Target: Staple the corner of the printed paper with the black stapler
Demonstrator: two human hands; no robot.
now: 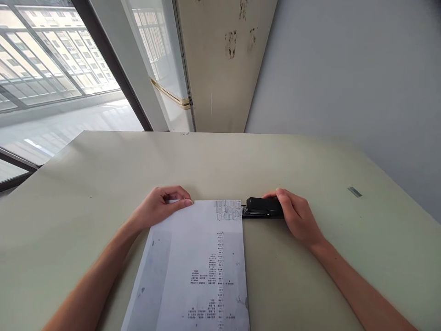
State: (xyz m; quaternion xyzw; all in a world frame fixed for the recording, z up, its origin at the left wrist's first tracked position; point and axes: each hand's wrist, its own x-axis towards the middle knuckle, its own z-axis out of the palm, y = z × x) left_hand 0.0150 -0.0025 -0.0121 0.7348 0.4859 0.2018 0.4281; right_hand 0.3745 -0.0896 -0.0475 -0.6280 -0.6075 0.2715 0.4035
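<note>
White printed papers (193, 257) lie on the table, running down to the bottom edge of the view. My left hand (165, 204) pinches their upper left corner, thumb on top. A black stapler (263, 207) lies at the papers' upper right corner, its front end touching or very near the right edge. My right hand (298, 214) is wrapped round the stapler's rear end. Many small staple-like marks (228, 210) cover the papers' upper right corner.
The pale table (138, 161) spreads around the papers. A small grey strip (354, 191) lies on it at the right. Behind stand a cabinet (220, 82), a grey wall (344, 69) and, at the left, a window with railings (51, 55).
</note>
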